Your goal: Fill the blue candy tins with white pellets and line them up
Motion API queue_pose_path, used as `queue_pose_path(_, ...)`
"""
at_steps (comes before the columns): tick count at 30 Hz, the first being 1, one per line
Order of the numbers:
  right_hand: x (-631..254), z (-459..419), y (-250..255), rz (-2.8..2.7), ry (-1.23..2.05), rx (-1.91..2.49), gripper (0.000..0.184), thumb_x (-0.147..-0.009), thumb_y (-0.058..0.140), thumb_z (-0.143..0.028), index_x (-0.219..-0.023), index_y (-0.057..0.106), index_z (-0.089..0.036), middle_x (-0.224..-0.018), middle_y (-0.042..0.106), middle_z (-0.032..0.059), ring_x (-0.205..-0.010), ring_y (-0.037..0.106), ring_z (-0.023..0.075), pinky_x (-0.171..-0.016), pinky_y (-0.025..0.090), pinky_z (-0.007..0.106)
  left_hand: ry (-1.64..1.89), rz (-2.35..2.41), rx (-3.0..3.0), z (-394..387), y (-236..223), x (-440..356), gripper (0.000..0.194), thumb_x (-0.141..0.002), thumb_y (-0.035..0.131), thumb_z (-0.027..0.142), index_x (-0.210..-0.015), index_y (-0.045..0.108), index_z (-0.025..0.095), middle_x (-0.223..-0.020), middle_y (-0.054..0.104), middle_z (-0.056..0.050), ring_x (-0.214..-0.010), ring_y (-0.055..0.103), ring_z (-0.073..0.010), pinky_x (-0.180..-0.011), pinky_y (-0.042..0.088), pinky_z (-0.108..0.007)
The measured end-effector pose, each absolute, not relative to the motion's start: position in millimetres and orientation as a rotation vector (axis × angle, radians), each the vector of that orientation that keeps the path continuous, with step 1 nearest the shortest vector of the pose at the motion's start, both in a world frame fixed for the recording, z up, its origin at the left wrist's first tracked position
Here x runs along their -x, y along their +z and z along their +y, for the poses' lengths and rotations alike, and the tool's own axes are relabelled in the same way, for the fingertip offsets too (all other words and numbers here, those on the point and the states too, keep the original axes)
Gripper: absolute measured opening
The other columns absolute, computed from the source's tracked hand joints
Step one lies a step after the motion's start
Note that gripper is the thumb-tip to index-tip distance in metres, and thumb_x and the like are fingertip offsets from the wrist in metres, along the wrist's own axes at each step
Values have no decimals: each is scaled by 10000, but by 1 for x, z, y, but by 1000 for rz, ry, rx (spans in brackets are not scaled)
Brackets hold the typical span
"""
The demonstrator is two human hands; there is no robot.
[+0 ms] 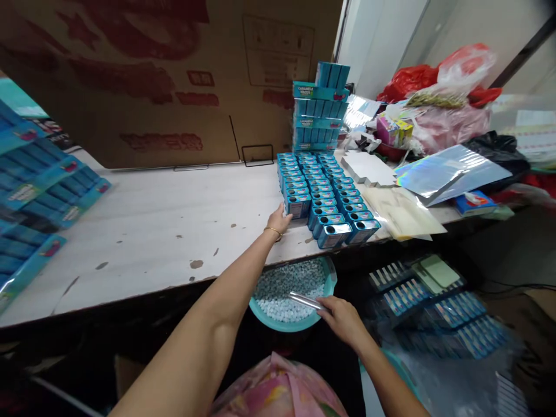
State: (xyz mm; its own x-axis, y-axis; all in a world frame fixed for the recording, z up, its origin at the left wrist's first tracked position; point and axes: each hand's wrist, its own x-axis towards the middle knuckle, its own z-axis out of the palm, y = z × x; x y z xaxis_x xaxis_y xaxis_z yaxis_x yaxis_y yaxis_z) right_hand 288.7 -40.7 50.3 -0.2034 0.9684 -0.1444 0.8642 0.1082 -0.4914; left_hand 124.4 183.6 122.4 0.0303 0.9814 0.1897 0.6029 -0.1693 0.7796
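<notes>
Your right hand (342, 317) pinches a metal tool (306, 301) over white pellets (289, 313); your left hand (278, 220), grip unclear, meets a blue box (298, 206).

The bare left arm (212, 324) is reaching forward and up from the lower left, its elbow nearly straight, and a thin gold-coloured bangle (274, 231) is circling its wrist. The left hand (279, 220) is extending past it, back of the hand showing, fingers pointing ahead and slightly apart. The bare right forearm (391, 379) is coming in from the lower right, angled up and leftward; the right hand (341, 315) is keeping its fingers curled together in a pinching grip, well apart from the left.
</notes>
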Motion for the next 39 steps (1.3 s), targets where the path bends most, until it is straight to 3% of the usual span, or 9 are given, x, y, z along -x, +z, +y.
queue_pose_path(5,-287,-14,21,-2175,769,1740,366,-781,405,-301,-1079,570,-167,-1093,594,82,-1004,535,194,-863,386,287,1434,1595,-1770,109,115,-11,498,-695,555,286,-1159,444,147,-1090,551,-110,-684,573,-112,-706,453,-265)
queue_pose_path(10,-280,12,-19,-2154,856,1685,464,-717,422,-398,-1038,588,-107,-1017,623,127,-933,568,236,-813,422,330,1886,2530,-1199,-43,103,185,366,-718,486,360,-1002,473,130,-906,568,-56,-691,544,-105,-682,447,-255)
queue_pose_path(13,-276,20,-40,-2118,923,1679,509,-660,444,-476,-982,616,-121,-922,654,108,-847,594,246,-744,448,334,1170,2904,-914,-141,80,256,320,-670,510,397,-838,532,125,-800,583,-53,-744,554,-163,-725,441,-304)
queue_pose_path(17,-275,17,-49,-2109,1026,1670,505,-629,464,-512,-945,633,-155,-856,668,77,-784,604,246,-690,456,331,475,2580,-986,-209,31,275,427,-598,578,389,-927,534,120,-938,604,-92,-891,555,-219,-789,429,-305)
queue_pose_path(21,-275,13,-49,-2057,1057,1702,504,-595,487,-534,-901,645,-167,-824,671,65,-775,604,258,-682,459,346,294,2685,-975,-217,3,265,531,-619,578,311,-1089,457,95,-1112,527,-158,-1062,470,-263,-870,384,-338)
queue_pose_path(26,-276,12,-51,-2036,1077,1722,503,-581,505,-542,-895,646,-175,-829,673,74,-814,601,268,-714,456,354,187,3281,-786,-208,22,282,569,-700,509,352,-1197,365,114,-1231,394,-201,-1137,369,-332,-856,365,-444)
queue_pose_path(28,-276,11,-53,-2039,1048,1739,498,-575,509,-541,-889,647,-179,-843,672,78,-848,593,277,-740,447,366,78,3316,-682,-207,36,302,716,-653,567,346,-1268,266,136,-1306,302,-212,-1176,300,-374,-845,348,-509)
queue_pose_path(30,-275,11,-55,-2034,1035,1746,503,-576,504,-536,-891,646,-170,-866,669,87,-872,586,280,-766,438,370,-63,3164,-675,-209,49,323,776,-586,629,286,-1267,283,147,-1286,344,-211,-1157,328,-384,-832,349,-529)
queue_pose_path(39,-271,11,-55,-2057,1017,1742,495,-604,478,-531,-899,649,-172,-887,668,76,-863,587,269,-763,440,354,-134,3021,-1103,-227,65,318,415,-635,568,315,-980,523,89,-995,567,-150,-1013,489,-311,-853,389,-404)
